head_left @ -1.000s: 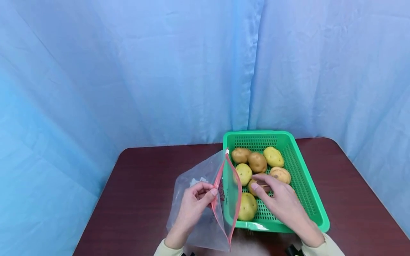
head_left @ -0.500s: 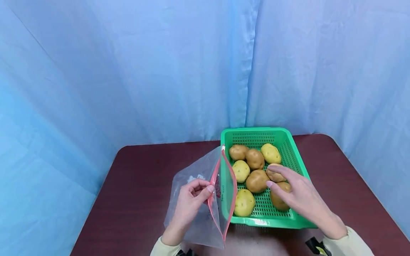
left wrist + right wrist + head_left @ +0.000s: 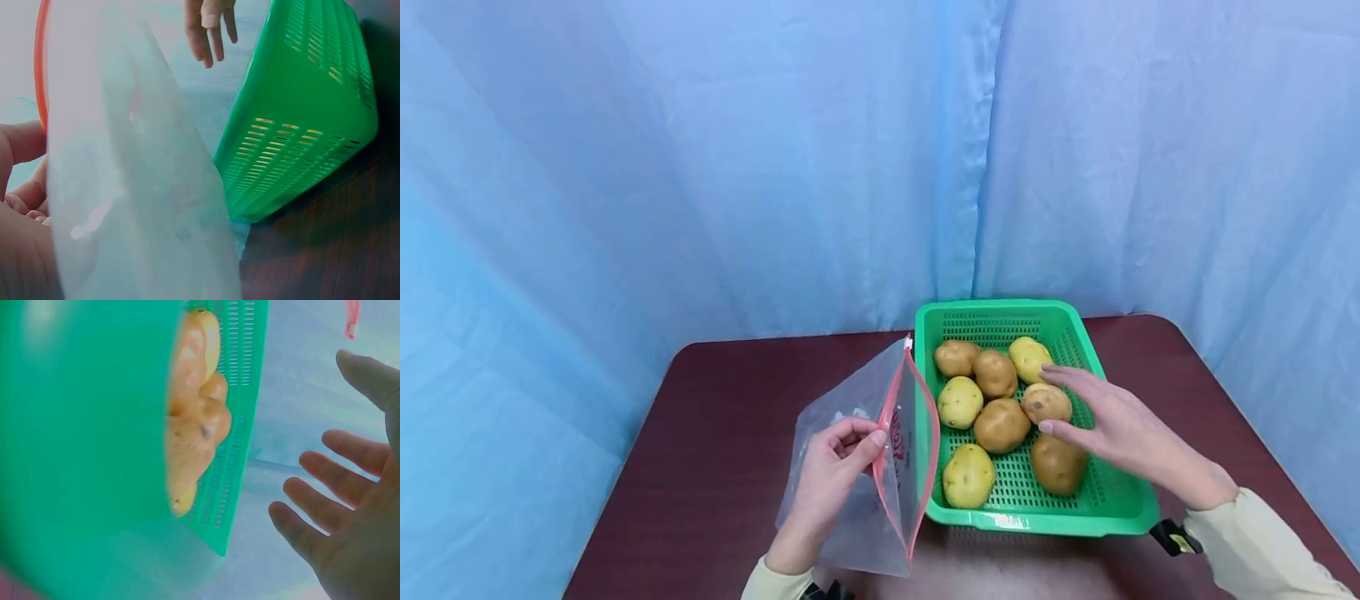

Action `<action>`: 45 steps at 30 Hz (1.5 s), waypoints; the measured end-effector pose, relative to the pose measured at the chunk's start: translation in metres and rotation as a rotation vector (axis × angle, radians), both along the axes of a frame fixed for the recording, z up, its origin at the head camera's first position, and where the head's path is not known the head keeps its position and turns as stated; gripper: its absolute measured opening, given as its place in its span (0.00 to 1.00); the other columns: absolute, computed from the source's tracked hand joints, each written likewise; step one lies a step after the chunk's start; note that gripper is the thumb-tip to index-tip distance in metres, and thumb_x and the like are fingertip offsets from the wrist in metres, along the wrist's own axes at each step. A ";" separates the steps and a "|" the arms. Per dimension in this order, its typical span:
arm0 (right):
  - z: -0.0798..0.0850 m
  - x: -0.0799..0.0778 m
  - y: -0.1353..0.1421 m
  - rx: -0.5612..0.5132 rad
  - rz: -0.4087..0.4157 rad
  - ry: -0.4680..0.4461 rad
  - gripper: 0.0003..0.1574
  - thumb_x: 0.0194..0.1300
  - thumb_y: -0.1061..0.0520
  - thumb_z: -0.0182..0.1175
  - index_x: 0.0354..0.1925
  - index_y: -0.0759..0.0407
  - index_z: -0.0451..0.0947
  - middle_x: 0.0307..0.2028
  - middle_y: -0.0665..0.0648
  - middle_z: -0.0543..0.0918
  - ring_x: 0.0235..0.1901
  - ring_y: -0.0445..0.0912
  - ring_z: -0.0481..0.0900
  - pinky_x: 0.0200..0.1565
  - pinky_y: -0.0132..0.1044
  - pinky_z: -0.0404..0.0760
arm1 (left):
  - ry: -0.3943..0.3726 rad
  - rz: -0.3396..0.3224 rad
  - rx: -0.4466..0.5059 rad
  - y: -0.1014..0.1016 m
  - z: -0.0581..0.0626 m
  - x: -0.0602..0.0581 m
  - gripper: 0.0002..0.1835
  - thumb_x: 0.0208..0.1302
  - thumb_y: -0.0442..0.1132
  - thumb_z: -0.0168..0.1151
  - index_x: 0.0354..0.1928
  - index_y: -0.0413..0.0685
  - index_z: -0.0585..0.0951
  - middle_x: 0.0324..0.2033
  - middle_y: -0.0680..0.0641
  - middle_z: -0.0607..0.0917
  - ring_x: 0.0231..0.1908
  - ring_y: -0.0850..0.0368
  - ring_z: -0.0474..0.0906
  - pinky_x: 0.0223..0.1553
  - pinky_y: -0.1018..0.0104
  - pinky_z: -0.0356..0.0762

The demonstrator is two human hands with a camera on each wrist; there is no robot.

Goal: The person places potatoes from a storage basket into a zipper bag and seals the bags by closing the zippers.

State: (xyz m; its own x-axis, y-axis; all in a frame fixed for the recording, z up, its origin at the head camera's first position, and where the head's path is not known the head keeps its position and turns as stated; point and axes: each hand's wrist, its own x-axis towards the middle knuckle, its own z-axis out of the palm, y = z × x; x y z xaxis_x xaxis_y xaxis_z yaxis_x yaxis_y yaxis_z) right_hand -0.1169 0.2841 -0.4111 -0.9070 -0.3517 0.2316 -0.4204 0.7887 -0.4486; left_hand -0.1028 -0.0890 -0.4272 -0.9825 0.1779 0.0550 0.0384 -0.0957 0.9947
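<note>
My left hand (image 3: 831, 475) pinches one lip of a clear zip bag (image 3: 850, 537) with a pink-red seal, and the bag's mouth gapes toward the basket. Inside the green basket (image 3: 1037, 523) lie several brown and yellow potatoes. Over the basket's right side hovers my right hand (image 3: 1138, 433), its fingers spread and holding nothing. Closest to its fingertips in the head view are a patchy tan potato (image 3: 1047, 403) and a yellow potato (image 3: 1030, 359). The right wrist view shows the same hand (image 3: 350, 487) apart from the potatoes, above the rim.
A dark reddish-brown table (image 3: 722, 433) carries the basket. Behind it and along both sides hang light blue curtains (image 3: 820, 167). The bag's open edge lies close along the basket's left rim.
My right hand has moved to the right and away from the potatoes, uncovering the brown ones beneath it. My left hand and the bag have shifted slightly left.
</note>
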 end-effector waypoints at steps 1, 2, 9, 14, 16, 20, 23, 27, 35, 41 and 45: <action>0.001 -0.001 0.002 0.004 0.006 -0.024 0.43 0.68 0.42 0.70 0.70 0.61 0.71 0.67 0.61 0.75 0.69 0.62 0.68 0.61 0.63 0.72 | -0.001 0.001 0.001 0.000 0.000 0.000 0.09 0.68 0.29 0.67 0.44 0.26 0.82 0.26 0.51 0.84 0.25 0.64 0.80 0.31 0.69 0.83; 0.001 -0.002 0.004 0.006 0.009 -0.053 0.44 0.68 0.40 0.70 0.71 0.61 0.70 0.68 0.61 0.75 0.70 0.62 0.68 0.62 0.63 0.72 | 0.002 0.000 -0.002 -0.001 -0.001 0.000 0.09 0.68 0.29 0.67 0.44 0.26 0.82 0.26 0.51 0.84 0.25 0.64 0.79 0.31 0.69 0.83; 0.013 -0.003 0.016 0.065 0.026 -0.125 0.50 0.67 0.35 0.68 0.74 0.61 0.67 0.71 0.60 0.72 0.71 0.61 0.68 0.63 0.61 0.72 | -0.022 -0.003 -0.006 -0.001 -0.004 -0.001 0.09 0.69 0.29 0.66 0.43 0.27 0.82 0.26 0.51 0.84 0.25 0.63 0.80 0.31 0.69 0.83; 0.018 -0.015 0.018 0.108 0.068 -0.120 0.48 0.66 0.38 0.70 0.73 0.61 0.68 0.70 0.63 0.72 0.70 0.62 0.68 0.63 0.62 0.72 | -0.017 -0.004 -0.004 -0.002 -0.004 -0.001 0.09 0.68 0.29 0.66 0.44 0.26 0.82 0.26 0.50 0.84 0.26 0.63 0.80 0.32 0.68 0.83; 0.017 -0.022 0.016 0.121 0.084 -0.138 0.48 0.66 0.38 0.71 0.73 0.61 0.69 0.70 0.64 0.72 0.70 0.62 0.68 0.63 0.62 0.73 | -0.014 -0.001 -0.004 -0.003 -0.004 -0.001 0.09 0.68 0.29 0.67 0.43 0.26 0.82 0.26 0.50 0.84 0.26 0.63 0.80 0.32 0.68 0.83; 0.012 -0.037 0.014 0.141 0.108 -0.185 0.49 0.65 0.38 0.71 0.73 0.61 0.68 0.70 0.63 0.73 0.70 0.63 0.69 0.63 0.62 0.73 | -0.012 0.001 -0.001 -0.004 -0.005 -0.001 0.09 0.68 0.30 0.66 0.43 0.26 0.82 0.25 0.51 0.84 0.25 0.63 0.79 0.31 0.69 0.82; 0.009 -0.047 0.014 0.137 0.115 -0.229 0.50 0.64 0.38 0.72 0.73 0.61 0.68 0.69 0.63 0.74 0.70 0.63 0.68 0.64 0.62 0.73 | -0.006 0.002 0.000 -0.004 -0.005 -0.002 0.10 0.68 0.30 0.67 0.43 0.25 0.81 0.25 0.51 0.84 0.25 0.64 0.79 0.32 0.69 0.82; 0.005 -0.057 0.014 0.113 0.115 -0.303 0.51 0.63 0.38 0.73 0.73 0.62 0.68 0.70 0.63 0.73 0.70 0.63 0.68 0.64 0.63 0.72 | 0.005 -0.012 0.006 -0.003 -0.005 -0.003 0.10 0.68 0.30 0.66 0.43 0.25 0.81 0.25 0.52 0.84 0.25 0.64 0.79 0.32 0.70 0.81; -0.001 -0.070 0.016 0.094 0.156 -0.413 0.52 0.64 0.37 0.71 0.73 0.65 0.67 0.69 0.67 0.72 0.68 0.66 0.69 0.62 0.64 0.73 | -0.003 -0.038 0.015 -0.001 -0.007 -0.003 0.10 0.70 0.30 0.65 0.43 0.25 0.81 0.25 0.52 0.84 0.26 0.64 0.80 0.31 0.70 0.81; -0.008 -0.076 0.018 0.085 0.167 -0.465 0.50 0.65 0.40 0.72 0.72 0.65 0.67 0.69 0.66 0.74 0.68 0.65 0.70 0.61 0.62 0.75 | 0.002 -0.027 0.021 -0.001 -0.007 -0.002 0.10 0.69 0.29 0.65 0.43 0.24 0.81 0.25 0.52 0.85 0.26 0.65 0.80 0.31 0.70 0.81; -0.009 -0.079 0.017 0.074 0.173 -0.496 0.49 0.65 0.41 0.72 0.72 0.67 0.68 0.68 0.66 0.74 0.67 0.64 0.71 0.61 0.60 0.76 | -0.001 -0.020 0.019 -0.001 -0.007 -0.003 0.10 0.69 0.29 0.66 0.43 0.25 0.81 0.25 0.52 0.85 0.26 0.64 0.80 0.31 0.70 0.81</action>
State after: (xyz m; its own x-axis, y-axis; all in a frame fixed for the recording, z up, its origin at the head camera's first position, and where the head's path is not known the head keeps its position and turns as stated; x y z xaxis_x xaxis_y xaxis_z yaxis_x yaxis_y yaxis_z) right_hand -0.1961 0.3007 -0.4197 -0.8283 -0.5055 -0.2414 -0.2993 0.7637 -0.5721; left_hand -0.1054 -0.0901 -0.4339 -0.9788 0.1964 0.0580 0.0356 -0.1154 0.9927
